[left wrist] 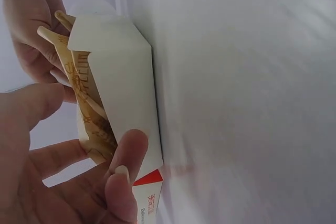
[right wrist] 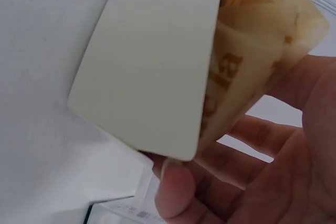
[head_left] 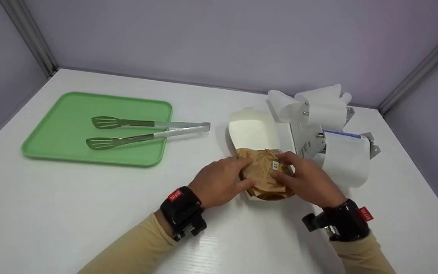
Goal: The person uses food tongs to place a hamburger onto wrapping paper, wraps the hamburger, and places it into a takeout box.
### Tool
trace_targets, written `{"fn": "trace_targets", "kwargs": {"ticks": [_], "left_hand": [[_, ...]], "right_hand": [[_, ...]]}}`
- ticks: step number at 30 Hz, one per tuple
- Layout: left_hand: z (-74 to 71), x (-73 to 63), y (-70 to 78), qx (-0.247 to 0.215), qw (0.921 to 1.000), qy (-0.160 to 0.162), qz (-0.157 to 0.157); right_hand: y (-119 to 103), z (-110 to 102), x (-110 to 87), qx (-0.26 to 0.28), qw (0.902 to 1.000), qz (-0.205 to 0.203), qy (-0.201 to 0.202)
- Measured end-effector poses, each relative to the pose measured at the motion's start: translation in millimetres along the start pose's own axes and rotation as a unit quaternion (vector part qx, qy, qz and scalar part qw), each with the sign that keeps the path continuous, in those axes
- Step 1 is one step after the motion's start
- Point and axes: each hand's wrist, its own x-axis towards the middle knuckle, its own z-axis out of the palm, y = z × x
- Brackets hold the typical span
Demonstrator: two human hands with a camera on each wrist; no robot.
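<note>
A burger-shaped package in printed brown paper sits in the lower half of an open white carton. At its left edge my left hand touches the paper with thumb and fingers spread. In the left wrist view, one of its fingertips lies against the carton's side wall. From the right, my right hand holds the wrapper between thumb and fingers, beside a small white label. The right wrist view has its fingers curled around the carton's corner, with the folded paper rising above the wall. The package's contents are hidden.
A green tray stands at the left, with metal tongs lying across it and past its right edge. Close to my right hand is a metal dispenser holding label rolls. Walls enclose the back and sides of the white table.
</note>
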Motion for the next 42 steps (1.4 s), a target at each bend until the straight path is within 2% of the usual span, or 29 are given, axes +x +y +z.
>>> {"fn": "trace_targets", "kwargs": {"ticks": [7, 12, 16, 20, 30, 37, 42], "left_hand": [[-5.4, -3.4, -4.3, -0.003, 0.9997, 0.021, -0.010], [-11.4, -12.2, -12.6, -0.015, 0.9994, 0.029, -0.012], [-15.9, -21.2, -19.4, -0.021, 0.9994, 0.028, -0.004], [-18.9, -28.0, -23.2, -0.018, 0.9995, 0.026, 0.008], [-24.0, -41.6, -26.8, -0.003, 0.9994, 0.028, 0.019], [-25.3, -50.0, -27.2, 0.012, 0.9985, 0.046, 0.026], [-23.9, -53.5, -28.6, 0.034, 0.9965, 0.063, 0.043]], "right_hand": [[-4.8, 7.1, 1.3, 0.003, 1.0000, -0.006, 0.001], [-12.7, 14.9, 1.7, 0.023, 0.9996, -0.017, 0.000], [-18.5, 21.1, 1.1, 0.047, 0.9983, -0.036, -0.005], [-23.2, 25.0, 0.0, 0.046, 0.9974, -0.055, -0.006], [-37.8, 31.2, -1.7, 0.021, 0.9990, -0.032, -0.022], [-42.7, 36.4, -3.7, 0.023, 0.9991, -0.032, -0.017], [-45.3, 39.6, -5.1, 0.022, 0.9991, -0.035, -0.013]]}}
